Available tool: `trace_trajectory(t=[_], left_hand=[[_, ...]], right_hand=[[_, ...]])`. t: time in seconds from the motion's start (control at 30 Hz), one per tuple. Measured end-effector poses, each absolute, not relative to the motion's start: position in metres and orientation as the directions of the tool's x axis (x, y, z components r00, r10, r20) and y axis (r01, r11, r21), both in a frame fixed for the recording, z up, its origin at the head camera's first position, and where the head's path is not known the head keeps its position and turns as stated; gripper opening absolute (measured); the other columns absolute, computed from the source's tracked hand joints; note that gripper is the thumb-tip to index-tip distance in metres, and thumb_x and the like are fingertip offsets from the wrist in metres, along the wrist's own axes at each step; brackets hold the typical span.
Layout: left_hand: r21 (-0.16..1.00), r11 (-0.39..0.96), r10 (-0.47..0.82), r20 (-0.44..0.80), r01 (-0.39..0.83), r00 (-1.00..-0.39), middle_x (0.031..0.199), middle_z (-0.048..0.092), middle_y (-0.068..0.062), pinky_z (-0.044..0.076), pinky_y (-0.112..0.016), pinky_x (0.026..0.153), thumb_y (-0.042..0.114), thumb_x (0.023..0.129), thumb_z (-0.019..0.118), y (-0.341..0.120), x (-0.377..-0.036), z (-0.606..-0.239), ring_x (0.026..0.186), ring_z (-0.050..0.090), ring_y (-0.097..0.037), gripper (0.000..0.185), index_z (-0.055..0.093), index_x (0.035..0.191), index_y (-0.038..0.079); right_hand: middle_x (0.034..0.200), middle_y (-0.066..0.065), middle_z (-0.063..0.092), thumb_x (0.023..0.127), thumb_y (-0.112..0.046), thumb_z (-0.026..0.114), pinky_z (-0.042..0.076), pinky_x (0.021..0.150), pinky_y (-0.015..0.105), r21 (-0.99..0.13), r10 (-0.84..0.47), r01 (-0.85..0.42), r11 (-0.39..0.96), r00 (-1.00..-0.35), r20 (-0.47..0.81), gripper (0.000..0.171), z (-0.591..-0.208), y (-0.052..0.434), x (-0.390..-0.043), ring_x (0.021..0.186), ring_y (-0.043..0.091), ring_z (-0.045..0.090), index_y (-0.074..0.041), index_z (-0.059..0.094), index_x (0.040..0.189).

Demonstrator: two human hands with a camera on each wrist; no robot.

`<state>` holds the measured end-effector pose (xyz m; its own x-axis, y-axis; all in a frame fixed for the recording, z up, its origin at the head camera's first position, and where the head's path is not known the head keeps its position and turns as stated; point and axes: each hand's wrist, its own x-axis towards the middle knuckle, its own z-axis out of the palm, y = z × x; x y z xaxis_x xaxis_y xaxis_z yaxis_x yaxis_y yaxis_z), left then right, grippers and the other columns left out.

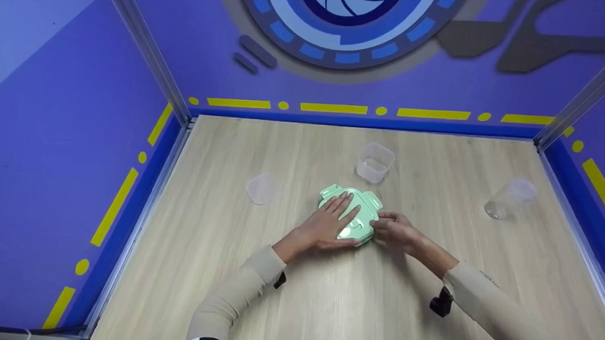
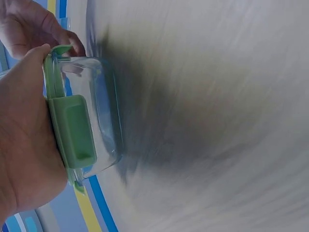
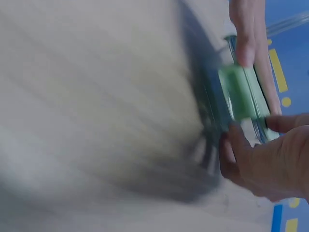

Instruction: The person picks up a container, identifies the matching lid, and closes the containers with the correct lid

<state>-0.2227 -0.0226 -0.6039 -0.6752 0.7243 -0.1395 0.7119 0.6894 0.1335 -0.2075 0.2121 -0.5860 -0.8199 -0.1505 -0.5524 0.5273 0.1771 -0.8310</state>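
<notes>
Pressing flat on the green lid (image 1: pixel 356 214) of a clear container (image 2: pixel 99 113) mid-desk (image 1: pixel 326 306), the left hand (image 1: pixel 325 227) lies open while the right hand (image 1: pixel 395 232) pinches a side latch (image 3: pixel 240 92), so the sealing step seems underway, and next likely calls for snapping each remaining latch down.

Left hand (image 1: pixel 330 226) hides lid (image 1: pixel 365 207) centre; wrist views blurred.

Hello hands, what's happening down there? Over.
Left hand flat on green lid of clear container. Right hand pinching side latch. Nothing in the way.
</notes>
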Motion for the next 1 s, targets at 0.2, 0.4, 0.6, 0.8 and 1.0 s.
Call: trace_trajectory(t=[0.2,0.4,0.6,0.8,1.0], left_hand=[[0.114,0.669,0.743,-0.126,0.735,-0.657,0.173,0.001,-0.015,0.008,-0.041,0.131,0.071,0.100,0.035,-0.024,-0.227,-0.605,0.162,0.000,-0.027,0.090,0.008,0.166,0.016],[0.136,0.653,0.756,-0.173,0.745,-0.631,0.174,-0.005,-0.011,0.003,-0.038,0.131,0.072,0.099,0.037,-0.024,-0.230,-0.604,0.162,-0.006,-0.023,0.094,0.004,0.166,0.014],[0.124,0.688,0.725,-0.164,0.715,-0.669,0.174,-0.004,-0.009,0.006,-0.037,0.131,0.074,0.096,0.040,-0.021,-0.231,-0.607,0.162,-0.003,-0.021,0.098,0.004,0.166,0.014],[0.129,0.714,0.700,-0.131,0.688,-0.702,0.174,0.000,-0.007,0.009,-0.038,0.131,0.078,0.093,0.042,-0.017,-0.231,-0.610,0.162,0.001,-0.020,0.104,0.005,0.165,0.012],[0.116,0.696,0.717,-0.132,0.708,-0.684,0.175,-0.001,-0.003,0.008,-0.039,0.131,0.079,0.094,0.040,-0.016,-0.230,-0.607,0.162,-0.001,-0.019,0.104,0.003,0.166,0.014]], right_hand=[[0.145,0.032,0.050,0.100,-0.013,0.062,0.053,0.106,0.044,-0.896,-0.162,0.334,0.291,-0.906,-0.390,0.065,-0.579,0.221,-0.235,0.124,0.031,0.062,0.007,0.031,0.154],[0.141,0.037,0.051,0.101,-0.012,0.064,0.059,0.093,0.040,-0.889,-0.312,0.206,0.409,-0.884,-0.349,0.064,-0.580,0.222,-0.249,0.116,0.031,0.065,0.006,0.034,0.155],[0.121,0.019,0.061,0.101,-0.009,0.062,0.059,0.091,0.041,-0.864,-0.269,0.330,0.380,-0.854,-0.444,0.060,-0.580,0.218,-0.246,0.094,0.012,0.067,0.001,0.035,0.153],[0.117,0.013,0.063,0.103,-0.014,0.061,0.057,0.093,0.042,-0.864,-0.214,0.399,0.307,-0.856,-0.471,0.062,-0.584,0.215,-0.231,0.093,0.010,0.066,-0.001,0.029,0.155],[0.122,0.012,0.062,0.104,-0.014,0.058,0.053,0.082,0.031,-0.857,-0.186,0.464,0.223,-0.843,-0.505,0.061,-0.588,0.217,-0.222,0.091,0.009,0.061,-0.004,0.026,0.155]])
